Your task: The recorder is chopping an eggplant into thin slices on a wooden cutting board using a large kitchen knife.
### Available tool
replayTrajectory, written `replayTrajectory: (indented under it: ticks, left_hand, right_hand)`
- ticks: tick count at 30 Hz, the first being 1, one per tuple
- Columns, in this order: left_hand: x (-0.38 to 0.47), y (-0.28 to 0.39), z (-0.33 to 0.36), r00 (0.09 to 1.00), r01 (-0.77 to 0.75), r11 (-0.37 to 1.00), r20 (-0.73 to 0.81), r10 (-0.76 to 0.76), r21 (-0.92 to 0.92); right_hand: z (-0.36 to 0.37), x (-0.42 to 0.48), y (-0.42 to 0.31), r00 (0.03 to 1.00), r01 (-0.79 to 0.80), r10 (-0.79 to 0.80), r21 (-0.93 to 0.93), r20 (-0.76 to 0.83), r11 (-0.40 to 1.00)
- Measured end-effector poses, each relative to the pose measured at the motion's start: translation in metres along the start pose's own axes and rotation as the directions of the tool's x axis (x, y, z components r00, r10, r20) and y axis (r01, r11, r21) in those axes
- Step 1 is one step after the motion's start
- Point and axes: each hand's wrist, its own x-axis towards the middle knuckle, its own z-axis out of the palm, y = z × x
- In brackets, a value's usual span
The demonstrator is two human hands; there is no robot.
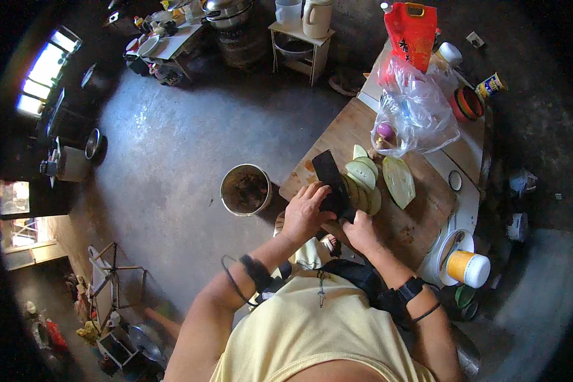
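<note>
My right hand is closed on the handle of a dark, broad-bladed cleaver over the near left part of a wooden board. My left hand lies at the cleaver's left side, its fingers bent over what may be a dark piece beneath; what it holds is hidden. Just right of the blade, pale green vegetable slices lie overlapped. Farther right is a larger cut piece of the pale green vegetable, cut face up.
A bucket with dark scraps stands on the floor left of the board. Beyond the slices lie a clear plastic bag, a purple onion and a red jug. An orange-and-white container is at the near right.
</note>
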Motion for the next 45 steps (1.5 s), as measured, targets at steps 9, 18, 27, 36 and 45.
replayTrajectory:
  ticks: [9,18,27,36,45]
  left_hand:
    - [-0.003,0.003,-0.002,0.998,-0.044,0.997,0.041,0.041,0.067]
    - [-0.005,0.003,0.0,0.996,-0.081,0.991,0.031,0.078,0.103]
    - [-0.004,-0.001,0.001,0.996,-0.091,0.994,-0.017,0.092,0.066]
    - [-0.005,-0.001,-0.004,0.997,-0.08,0.995,0.024,0.079,0.059]
    - [-0.006,-0.002,0.0,0.997,-0.077,0.996,0.014,0.076,0.035]
  right_hand:
    - [-0.023,-0.027,0.002,0.994,0.074,-0.066,0.094,-0.086,0.993]
    - [-0.029,-0.038,-0.012,0.966,0.191,-0.182,0.034,-0.185,0.981]
    - [-0.023,-0.032,-0.021,0.98,0.124,-0.122,-0.001,-0.154,0.992]
    - [-0.011,0.004,-0.042,0.94,0.28,-0.233,0.174,-0.249,0.944]
    - [-0.043,-0.026,-0.005,0.993,-0.085,0.078,0.079,0.091,0.993]
